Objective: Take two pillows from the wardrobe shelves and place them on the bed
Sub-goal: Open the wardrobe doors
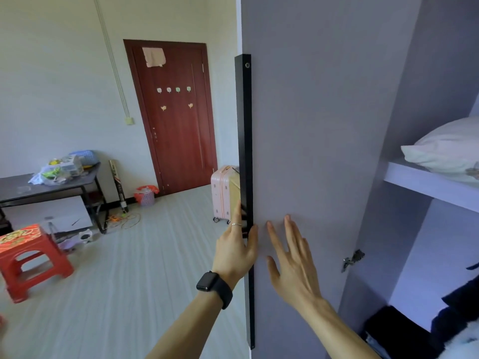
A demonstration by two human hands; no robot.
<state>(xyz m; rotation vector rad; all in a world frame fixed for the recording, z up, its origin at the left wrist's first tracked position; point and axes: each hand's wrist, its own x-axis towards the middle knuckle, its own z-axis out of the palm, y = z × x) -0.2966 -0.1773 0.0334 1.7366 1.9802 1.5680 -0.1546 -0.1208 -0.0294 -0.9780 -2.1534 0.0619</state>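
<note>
The grey wardrobe door (311, 125) stands swung open in front of me, with a long black handle bar (245, 151) down its edge. My left hand (237, 248), with a ring and a black watch, wraps around the lower part of that bar. My right hand (290, 257) lies flat against the inner face of the door, fingers spread. A white pillow (445, 151) rests on the wardrobe shelf (414, 181) at the right edge. No bed is in view.
Dark clothes (456, 314) fill the wardrobe's lower section. A pink suitcase (223, 193) stands behind the door edge. A red stool (28, 257) and a cluttered dark table (51, 182) sit at left, before a red-brown room door (176, 117).
</note>
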